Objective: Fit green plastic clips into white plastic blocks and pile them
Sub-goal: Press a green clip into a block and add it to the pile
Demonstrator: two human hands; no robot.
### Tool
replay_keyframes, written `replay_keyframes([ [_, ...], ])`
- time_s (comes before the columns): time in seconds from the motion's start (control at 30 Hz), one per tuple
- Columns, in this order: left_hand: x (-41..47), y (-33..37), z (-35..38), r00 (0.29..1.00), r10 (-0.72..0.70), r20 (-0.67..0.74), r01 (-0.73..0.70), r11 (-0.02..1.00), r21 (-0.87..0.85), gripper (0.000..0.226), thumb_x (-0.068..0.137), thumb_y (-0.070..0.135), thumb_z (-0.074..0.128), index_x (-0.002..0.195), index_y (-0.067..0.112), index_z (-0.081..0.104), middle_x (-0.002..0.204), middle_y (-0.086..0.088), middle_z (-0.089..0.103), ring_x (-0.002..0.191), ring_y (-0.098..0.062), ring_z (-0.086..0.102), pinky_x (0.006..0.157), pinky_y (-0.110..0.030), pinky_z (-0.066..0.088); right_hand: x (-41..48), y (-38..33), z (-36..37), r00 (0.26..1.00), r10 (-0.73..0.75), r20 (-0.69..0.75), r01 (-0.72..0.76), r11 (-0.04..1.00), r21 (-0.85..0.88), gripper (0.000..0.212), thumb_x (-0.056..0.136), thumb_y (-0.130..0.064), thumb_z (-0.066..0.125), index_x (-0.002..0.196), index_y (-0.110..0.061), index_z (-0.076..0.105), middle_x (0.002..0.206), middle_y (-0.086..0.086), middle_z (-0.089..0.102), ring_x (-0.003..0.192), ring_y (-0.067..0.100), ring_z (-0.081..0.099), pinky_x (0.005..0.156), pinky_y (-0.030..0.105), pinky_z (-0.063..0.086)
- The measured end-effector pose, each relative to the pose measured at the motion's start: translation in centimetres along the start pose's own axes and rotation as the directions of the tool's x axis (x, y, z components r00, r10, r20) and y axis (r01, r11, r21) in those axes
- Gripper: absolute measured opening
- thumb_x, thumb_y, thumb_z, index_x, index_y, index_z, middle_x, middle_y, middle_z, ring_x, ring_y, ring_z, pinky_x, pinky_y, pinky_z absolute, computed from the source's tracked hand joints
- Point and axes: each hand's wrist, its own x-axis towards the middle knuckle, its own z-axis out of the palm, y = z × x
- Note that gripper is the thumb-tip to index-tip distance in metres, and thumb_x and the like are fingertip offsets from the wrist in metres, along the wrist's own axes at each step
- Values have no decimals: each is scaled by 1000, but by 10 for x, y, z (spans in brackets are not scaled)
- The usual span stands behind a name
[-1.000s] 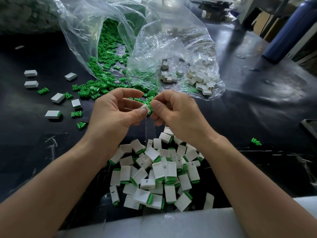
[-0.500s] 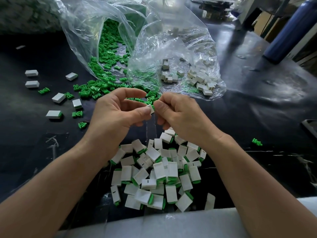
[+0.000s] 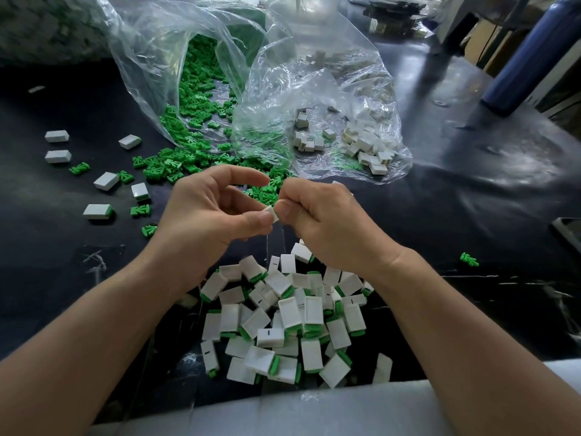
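Observation:
Both hands meet above the black table, holding one small white block (image 3: 273, 213) between them. My left hand (image 3: 213, 212) pinches it with thumb and curled fingers, while my right hand (image 3: 323, 221) grips its other side. No green clip shows on this block; fingers hide most of it. Below the hands lies a pile of fitted blocks (image 3: 289, 319), white with green clip ends showing. Loose green clips (image 3: 188, 143) spill from a clear bag behind the hands.
A second clear bag (image 3: 355, 146) at the back right holds empty white blocks. Several stray white blocks (image 3: 106, 180) and clips lie on the left. One green clip (image 3: 469, 259) lies alone on the right. A blue cylinder (image 3: 531, 55) stands far right. A pale padded edge (image 3: 314, 410) runs along the front.
The green tip visible between my fingers a second ago is gone; only the white block shows now. Both hands stay together in nearly the same spot.

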Motion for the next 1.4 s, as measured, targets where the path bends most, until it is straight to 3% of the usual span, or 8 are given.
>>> replay_keyframes([
  [0.17, -2, 3, -1, 999, 21, 27, -23, 995, 93, 38, 64, -3, 73, 92, 21, 65, 63, 0, 70, 57, -7, 64, 56, -14, 51, -1, 1, -2, 999, -19, 37, 21, 998, -53, 35, 93, -15, 49, 62, -24, 35, 53, -10, 36, 50, 9, 35, 49, 20, 24],
  [0.47, -3, 3, -2, 997, 27, 71, -39, 983, 177, 41, 64, -3, 74, 93, 24, 65, 62, 1, 70, 58, -9, 65, 63, -21, 56, 1, 1, -3, 991, -25, 132, 42, 991, -130, 42, 93, -15, 47, 61, -31, 27, 58, -8, 37, 56, 8, 34, 54, 31, 26],
  [0.63, -4, 0, 0, 994, 27, 107, -52, 968, 247, 48, 63, -7, 75, 91, 29, 64, 66, -2, 70, 58, -10, 65, 64, -26, 56, 0, 2, -3, 978, -48, 203, 90, 975, -204, 32, 93, -15, 48, 66, -23, 35, 64, 0, 45, 64, 21, 41, 61, 36, 33],
  [0.83, 0, 1, 1, 998, -15, 53, 14, 1000, 23, 42, 53, 11, 71, 92, 20, 64, 64, -3, 70, 59, -10, 65, 56, -16, 52, 0, 3, -5, 998, -35, 44, 33, 999, 25, 30, 93, -12, 49, 66, -21, 40, 56, -10, 38, 53, 7, 35, 53, 27, 29],
  [0.97, 2, 0, 2, 997, -74, 14, 76, 991, -114, 40, 52, 10, 69, 91, 14, 62, 59, -1, 68, 54, -11, 66, 47, -15, 47, 1, 5, -3, 1000, 16, 1, -16, 989, 145, 24, 94, -15, 50, 71, -10, 48, 63, 5, 50, 58, 12, 41, 57, 33, 38],
  [1.07, 2, 0, 1, 997, -73, 6, 73, 993, -96, 40, 51, 12, 70, 90, 16, 62, 59, -1, 68, 55, -11, 66, 49, -15, 48, 0, 5, -4, 998, 36, 42, -42, 989, 143, 27, 94, -18, 49, 68, -16, 47, 65, 5, 54, 59, 14, 46, 61, 36, 44],
  [1.2, 2, 1, 1, 997, -71, 17, 72, 996, -55, 41, 51, 12, 70, 91, 18, 62, 59, -1, 69, 55, -11, 66, 50, -15, 49, 0, 7, -6, 998, 27, 62, -34, 993, 114, 27, 94, -17, 49, 71, -5, 50, 61, 1, 49, 56, 11, 41, 58, 34, 38],
  [1.4, -2, 3, -2, 996, -22, 83, 16, 997, 75, 41, 57, 1, 74, 93, 20, 65, 62, -3, 69, 57, -11, 65, 58, -19, 55, 0, 3, -4, 991, -27, 132, 33, 999, -42, 40, 93, -14, 49, 59, -26, 31, 55, -8, 36, 52, 10, 35, 52, 29, 26],
])
